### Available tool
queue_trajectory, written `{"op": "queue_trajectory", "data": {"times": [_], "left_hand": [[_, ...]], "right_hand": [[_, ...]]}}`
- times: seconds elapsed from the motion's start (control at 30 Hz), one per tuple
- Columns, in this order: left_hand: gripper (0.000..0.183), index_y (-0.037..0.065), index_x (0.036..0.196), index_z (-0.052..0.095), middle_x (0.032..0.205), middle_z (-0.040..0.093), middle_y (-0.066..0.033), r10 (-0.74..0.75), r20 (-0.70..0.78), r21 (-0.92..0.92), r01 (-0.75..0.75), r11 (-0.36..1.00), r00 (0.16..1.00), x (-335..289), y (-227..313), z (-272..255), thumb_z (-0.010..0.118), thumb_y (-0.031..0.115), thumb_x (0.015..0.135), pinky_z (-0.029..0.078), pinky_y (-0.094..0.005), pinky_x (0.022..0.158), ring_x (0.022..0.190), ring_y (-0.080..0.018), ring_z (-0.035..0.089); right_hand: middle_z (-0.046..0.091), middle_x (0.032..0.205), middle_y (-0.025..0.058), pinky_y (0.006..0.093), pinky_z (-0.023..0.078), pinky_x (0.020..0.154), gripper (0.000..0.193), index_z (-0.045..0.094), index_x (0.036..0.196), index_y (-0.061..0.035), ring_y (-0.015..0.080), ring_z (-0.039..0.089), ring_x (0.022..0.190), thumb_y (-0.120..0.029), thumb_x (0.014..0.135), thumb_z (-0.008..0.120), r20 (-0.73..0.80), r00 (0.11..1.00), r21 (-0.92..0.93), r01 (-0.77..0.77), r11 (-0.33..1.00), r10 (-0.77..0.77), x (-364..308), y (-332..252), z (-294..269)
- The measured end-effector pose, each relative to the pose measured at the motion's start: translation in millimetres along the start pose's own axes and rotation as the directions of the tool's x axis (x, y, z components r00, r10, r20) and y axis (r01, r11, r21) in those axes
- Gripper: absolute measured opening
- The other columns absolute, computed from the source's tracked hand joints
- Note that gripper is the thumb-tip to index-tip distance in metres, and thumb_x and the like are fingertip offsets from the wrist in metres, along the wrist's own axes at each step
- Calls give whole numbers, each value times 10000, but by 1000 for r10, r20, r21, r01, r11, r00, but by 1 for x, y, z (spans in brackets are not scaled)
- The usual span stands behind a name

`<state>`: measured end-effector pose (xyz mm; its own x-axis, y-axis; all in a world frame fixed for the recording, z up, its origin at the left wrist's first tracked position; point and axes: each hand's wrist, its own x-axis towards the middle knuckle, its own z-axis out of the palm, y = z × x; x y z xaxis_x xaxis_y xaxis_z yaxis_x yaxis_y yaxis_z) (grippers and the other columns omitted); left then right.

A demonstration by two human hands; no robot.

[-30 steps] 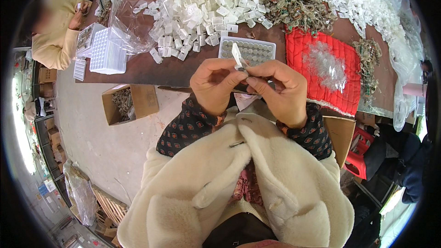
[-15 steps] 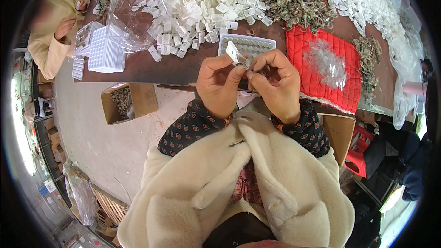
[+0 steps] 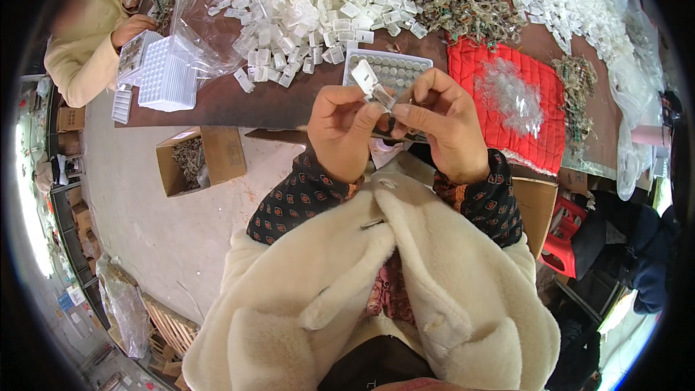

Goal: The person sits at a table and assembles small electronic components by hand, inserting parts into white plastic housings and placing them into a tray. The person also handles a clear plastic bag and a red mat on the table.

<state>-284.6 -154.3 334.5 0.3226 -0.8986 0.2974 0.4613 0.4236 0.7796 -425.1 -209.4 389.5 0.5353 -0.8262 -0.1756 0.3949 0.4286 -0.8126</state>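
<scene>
A small clear plastic case with a white flap is pinched between the thumb and fingers of my left hand, its flap tilted up. My right hand is close against the case's right end, thumb and fingers drawn together; whatever lies between them is too small to make out. Just beyond both hands sits a white tray with rows of round, greyish pieces. To the right lies a red quilted cloth bearing a heap of small clear pieces.
Clear plastic cases are heaped across the far table, beside a tangle of beaded strands. Stacked white trays stand at left, near a co-worker's hand. A cardboard box is on the floor; a red stool is at right.
My right hand has shifted slightly right, its fingers spreading a little, and more of the clear case shows. The co-worker's hand has moved to the trays.
</scene>
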Motion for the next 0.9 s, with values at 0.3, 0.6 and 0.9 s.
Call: {"op": "queue_trajectory", "data": {"times": [0.3, 0.6, 0.9], "left_hand": [[163, 12, 1066, 522, 992, 654, -100, -123, -86, -136, 111, 985, 989, -4, 3, 3, 594, -8, 921, 522, -281, 783, 880, -137, 617], [158, 17, 1060, 540, 1009, 639, -76, -306, -59, -117, 298, 947, 950, -28, -8, -21, 566, -46, 918, 501, -278, 824, 914, -123, 605], [155, -10, 1066, 566, 936, 649, -91, -430, 50, -60, 432, 900, 902, -23, -1, -29, 596, -19, 914, 529, -291, 742, 774, -151, 637]], "right_hand": [[658, 927, 129, 342, 523, 717, 333, 666, 1073, -49, 268, 657, 817, 41, 754, 696, 274, 763, -772, 538, 339, -585, -14, 25, 5], [596, 954, 131, 355, 518, 688, 325, 672, 1057, -56, 309, 621, 819, -7, 740, 725, 280, 793, -873, 445, 200, -541, -23, 38, 1], [676, 886, 129, 318, 529, 605, 193, 663, 981, -39, 247, 668, 705, -10, 792, 691, 226, 869, -852, 395, 343, -440, -18, 17, -1]]}}
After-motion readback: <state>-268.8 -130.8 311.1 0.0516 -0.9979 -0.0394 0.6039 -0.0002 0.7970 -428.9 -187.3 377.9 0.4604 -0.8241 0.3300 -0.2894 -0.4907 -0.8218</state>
